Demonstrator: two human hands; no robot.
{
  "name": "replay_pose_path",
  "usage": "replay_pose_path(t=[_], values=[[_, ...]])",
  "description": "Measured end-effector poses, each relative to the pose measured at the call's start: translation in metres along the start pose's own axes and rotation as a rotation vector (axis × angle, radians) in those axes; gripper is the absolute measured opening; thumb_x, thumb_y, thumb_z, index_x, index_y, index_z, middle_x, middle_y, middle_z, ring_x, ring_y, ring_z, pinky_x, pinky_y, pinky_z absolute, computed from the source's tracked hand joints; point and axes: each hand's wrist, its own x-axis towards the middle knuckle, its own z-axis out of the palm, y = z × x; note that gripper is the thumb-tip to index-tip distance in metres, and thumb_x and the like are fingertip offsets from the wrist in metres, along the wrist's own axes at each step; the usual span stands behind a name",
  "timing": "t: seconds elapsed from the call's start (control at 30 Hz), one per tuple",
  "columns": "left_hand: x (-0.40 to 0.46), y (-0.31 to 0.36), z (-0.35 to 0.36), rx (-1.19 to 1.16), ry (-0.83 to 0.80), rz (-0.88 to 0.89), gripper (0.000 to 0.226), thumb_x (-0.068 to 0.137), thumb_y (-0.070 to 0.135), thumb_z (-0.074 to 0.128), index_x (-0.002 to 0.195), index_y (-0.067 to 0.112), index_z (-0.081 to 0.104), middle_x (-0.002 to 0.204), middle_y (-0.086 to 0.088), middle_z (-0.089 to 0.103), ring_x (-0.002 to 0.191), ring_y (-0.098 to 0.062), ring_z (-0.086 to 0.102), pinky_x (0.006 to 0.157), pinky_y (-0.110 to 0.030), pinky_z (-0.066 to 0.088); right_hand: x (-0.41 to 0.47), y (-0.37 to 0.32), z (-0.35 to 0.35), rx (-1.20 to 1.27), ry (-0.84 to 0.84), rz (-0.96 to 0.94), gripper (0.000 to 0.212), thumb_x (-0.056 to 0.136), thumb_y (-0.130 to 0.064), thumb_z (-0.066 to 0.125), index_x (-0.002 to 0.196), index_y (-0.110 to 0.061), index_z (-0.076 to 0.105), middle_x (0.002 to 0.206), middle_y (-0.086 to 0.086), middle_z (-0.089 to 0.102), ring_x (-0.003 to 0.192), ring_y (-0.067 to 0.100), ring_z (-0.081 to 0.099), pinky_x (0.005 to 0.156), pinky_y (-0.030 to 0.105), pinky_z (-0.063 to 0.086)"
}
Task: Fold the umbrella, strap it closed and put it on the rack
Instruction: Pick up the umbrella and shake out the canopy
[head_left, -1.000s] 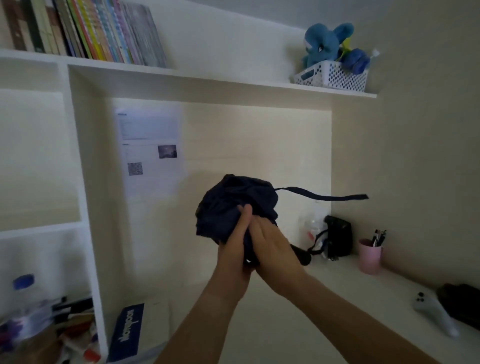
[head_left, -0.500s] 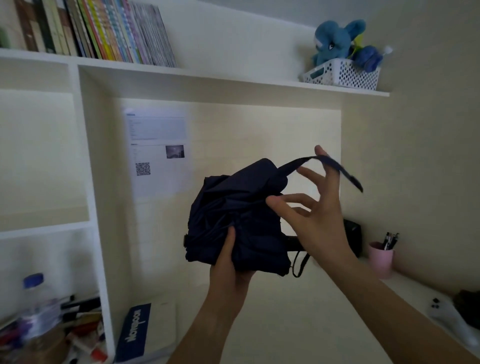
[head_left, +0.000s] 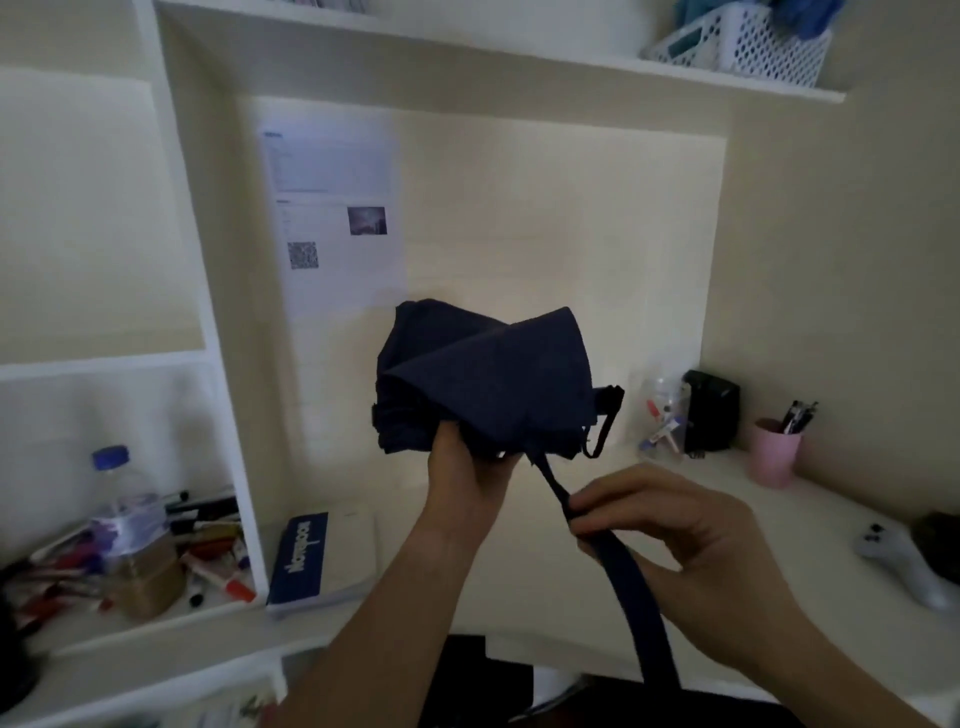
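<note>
A dark navy folded umbrella (head_left: 483, 379) is held up in front of me above the desk, its canopy bunched and loose. My left hand (head_left: 465, 467) grips it from below at the bottom of the fabric. The umbrella's strap (head_left: 613, 566) runs down and to the right from the canopy. My right hand (head_left: 670, 535) pinches this strap between thumb and fingers, below and right of the umbrella. A black wrist loop (head_left: 605, 423) hangs at the umbrella's right side; the handle is hidden.
A white desk (head_left: 649, 499) lies below, with a pink pen cup (head_left: 771, 452), a black box (head_left: 709, 410), a white controller (head_left: 904, 561) and a blue-spined book (head_left: 306, 556). A bottle (head_left: 132, 530) and markers fill the left shelf. A white basket (head_left: 743, 41) sits on the top shelf.
My right hand has brought the strap from above the umbrella down to below it on the right, and now pinches it. The view has tilted downward.
</note>
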Motion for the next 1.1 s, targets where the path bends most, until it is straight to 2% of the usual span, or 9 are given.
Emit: replay_pose_path(t=[0.07, 0.17, 0.27, 0.33, 0.4, 0.5, 0.63, 0.97, 1.1], values=[[-0.001, 0.000, -0.001, 0.033, -0.007, 0.001, 0.022, 0.105, 0.018, 0.044, 0.125, 0.016, 0.051, 0.087, -0.004, 0.063, 0.066, -0.018, 0.057, 0.056, -0.028, 0.052, -0.008, 0.000, 0.003, -0.076, -0.079, -0.012, 0.023, 0.082, 0.001, 0.076, 0.092, -0.020, 0.081, 0.104, -0.008, 0.074, 0.097, 0.014, 0.073, 0.084, 0.028, 0.057], [-0.005, 0.000, 0.001, 0.025, 0.004, -0.015, 0.028, 0.097, 0.027, 0.057, 0.123, 0.016, 0.055, 0.086, -0.003, 0.063, 0.068, -0.017, 0.055, 0.056, -0.029, 0.052, -0.012, 0.000, 0.010, 0.075, -0.069, 0.161, 0.044, 0.082, 0.022, 0.057, 0.099, -0.013, 0.078, 0.107, -0.001, 0.074, 0.102, 0.017, 0.071, 0.087, 0.027, 0.055], [-0.008, -0.002, 0.004, 0.022, 0.003, -0.013, 0.047, 0.089, 0.031, 0.063, 0.132, 0.014, 0.060, 0.110, -0.008, 0.071, 0.093, -0.025, 0.066, 0.073, -0.035, 0.059, 0.002, -0.005, 0.021, 0.357, 0.113, 0.493, 0.021, 0.082, -0.021, 0.073, 0.102, -0.017, 0.075, 0.105, 0.001, 0.076, 0.102, 0.014, 0.071, 0.089, 0.032, 0.052], [-0.009, -0.007, 0.004, 0.067, 0.003, -0.012, 0.047, 0.096, 0.031, 0.059, 0.140, 0.013, 0.057, 0.132, -0.013, 0.067, 0.120, -0.035, 0.061, 0.096, -0.047, 0.055, 0.012, -0.004, 0.032, 0.399, 0.194, 0.616, 0.043, 0.070, -0.047, 0.083, 0.102, -0.019, 0.076, 0.102, -0.001, 0.077, 0.098, 0.012, 0.073, 0.091, 0.034, 0.053], [-0.009, -0.011, 0.002, 0.096, 0.011, -0.016, 0.046, 0.097, 0.034, 0.057, 0.137, 0.013, 0.058, 0.136, -0.016, 0.065, 0.126, -0.039, 0.058, 0.103, -0.053, 0.049, 0.021, -0.006, 0.045, 0.461, 0.297, 0.639, 0.033, 0.074, -0.039, 0.081, 0.098, -0.016, 0.078, 0.097, 0.001, 0.079, 0.092, 0.012, 0.074, 0.089, 0.033, 0.054], [-0.010, -0.010, 0.001, 0.191, 0.009, -0.038, 0.046, 0.095, 0.041, 0.056, 0.130, 0.012, 0.059, 0.119, -0.015, 0.069, 0.105, -0.036, 0.063, 0.077, -0.049, 0.058, 0.024, -0.003, 0.055, 0.556, 0.401, 0.679, 0.013, 0.082, -0.016, 0.077, 0.094, -0.011, 0.079, 0.092, 0.005, 0.079, 0.086, 0.017, 0.075, 0.078, 0.031, 0.054], [-0.008, -0.010, -0.003, 0.132, 0.017, 0.000, 0.057, 0.092, 0.035, 0.060, 0.144, 0.014, 0.052, 0.143, -0.019, 0.058, 0.122, -0.032, 0.058, 0.103, -0.047, 0.048, 0.022, 0.006, 0.060, 0.632, 0.392, 0.728, 0.014, 0.084, -0.012, 0.074, 0.095, -0.005, 0.078, 0.094, 0.011, 0.078, 0.085, 0.019, 0.071, 0.079, 0.033, 0.055], [-0.002, -0.022, -0.029, 0.110, 0.148, -0.049, 0.032, 0.107, 0.026, 0.042, 0.134, 0.016, 0.057, 0.106, 0.000, 0.068, 0.087, -0.017, 0.062, 0.066, -0.026, 0.055, 0.004, 0.016, 0.065, 0.682, 0.218, 0.860, 0.017, 0.087, -0.016, 0.072, 0.096, -0.002, 0.077, 0.084, 0.007, 0.076, 0.075, 0.015, 0.070, 0.072, 0.024, 0.056], [-0.002, -0.020, -0.027, 0.281, 0.170, 0.011, 0.017, 0.102, 0.015, 0.052, 0.106, 0.022, 0.068, 0.091, 0.001, 0.075, 0.082, -0.018, 0.067, 0.067, -0.033, 0.058, 0.001, 0.025, 0.065, 0.268, 0.442, 0.844, 0.033, 0.077, -0.033, 0.082, 0.101, -0.017, 0.066, 0.087, 0.002, 0.073, 0.071, 0.012, 0.069, 0.069, 0.030, 0.056]])
